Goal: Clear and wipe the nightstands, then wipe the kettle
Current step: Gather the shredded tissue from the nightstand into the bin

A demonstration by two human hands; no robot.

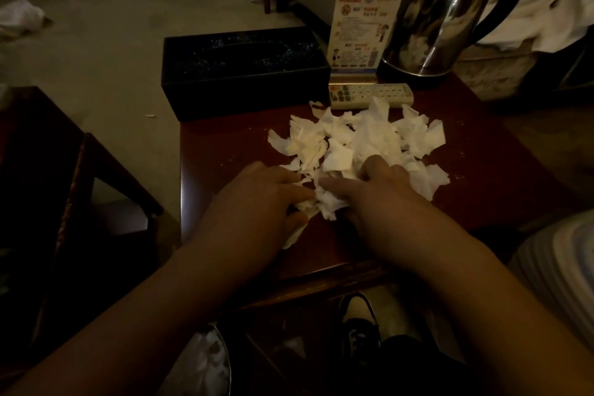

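Both hands (308, 199) gathering tissue scraps (356, 145) on nightstand (482, 164).

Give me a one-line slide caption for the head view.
Both hands, left hand and right hand, gather torn tissue scraps on the nightstand before the kettle.

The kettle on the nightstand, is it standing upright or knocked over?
Upright. The kettle stands on its base at the far right corner of the nightstand, handle to the right, behind the remote. Whether its lid is shut cannot be told.
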